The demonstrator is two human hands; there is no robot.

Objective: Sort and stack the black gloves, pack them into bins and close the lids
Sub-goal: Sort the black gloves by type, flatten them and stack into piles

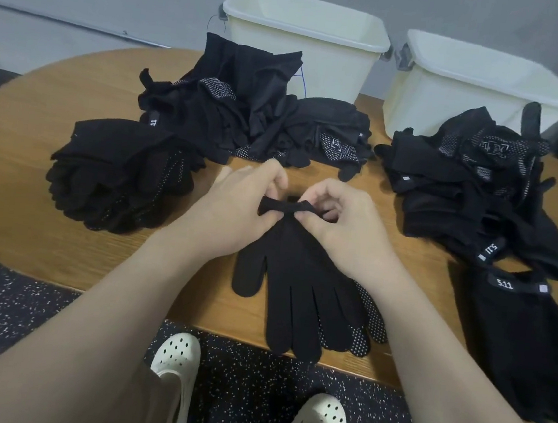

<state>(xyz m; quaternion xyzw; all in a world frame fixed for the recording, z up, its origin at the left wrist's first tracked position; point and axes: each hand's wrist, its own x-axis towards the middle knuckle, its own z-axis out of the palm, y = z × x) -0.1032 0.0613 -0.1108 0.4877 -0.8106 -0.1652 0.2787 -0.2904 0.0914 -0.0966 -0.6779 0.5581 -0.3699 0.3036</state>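
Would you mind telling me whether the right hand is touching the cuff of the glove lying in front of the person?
Touching. The head view shows the right hand pinching the bunched cuff of the glove, with the left hand gripping its other end.

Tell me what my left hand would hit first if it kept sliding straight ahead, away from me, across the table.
Probably the loose glove heap in the middle of the table, just beyond the left hand, which pinches the cuff of the flat glove pair. Depth is uncertain from this view.
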